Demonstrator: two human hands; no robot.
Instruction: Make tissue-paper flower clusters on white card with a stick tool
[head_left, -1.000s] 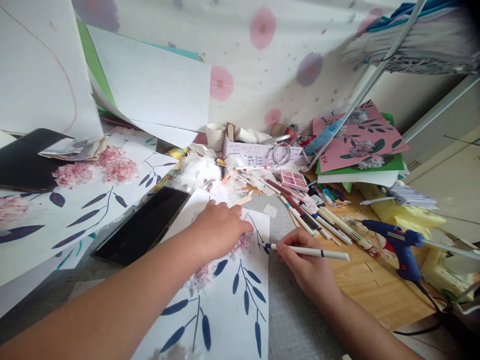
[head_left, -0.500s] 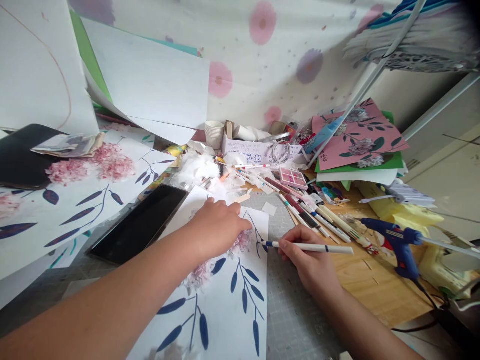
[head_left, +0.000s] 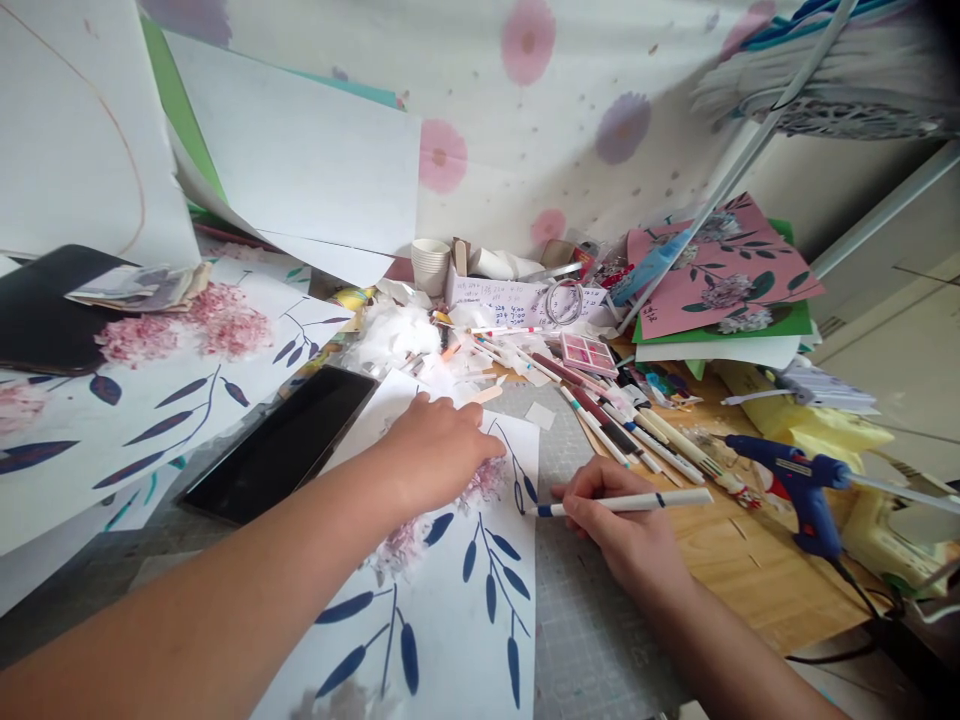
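Observation:
My right hand [head_left: 619, 520] pinches a white marker pen [head_left: 660, 499] with a blue band. Its tip touches the white paper [head_left: 450, 640] near the right edge, at a small leaf outline on a thin dark stem. My left hand [head_left: 441, 445] lies over the upper part of this paper, thumb apart, fingers spread but slightly bent, holding nothing. Pale pink crumpled flowers [head_left: 401, 548] show beside and below it, partly hidden by hand and forearm. Filled dark blue leaves [head_left: 491, 580] on stems run down the sheet.
A black phone [head_left: 281, 445] lies left of the paper, beside a finished flower sheet [head_left: 247, 400]. Several pens [head_left: 622, 430], white fluff [head_left: 394, 335] and a pink palette [head_left: 589, 353] crowd the back. A blue glue gun [head_left: 802, 480] rests at right.
My right hand and the marker have shifted slightly down and right. A leaf at the upper right stem is now filled blue, with another outlined beside it. My left hand stays put.

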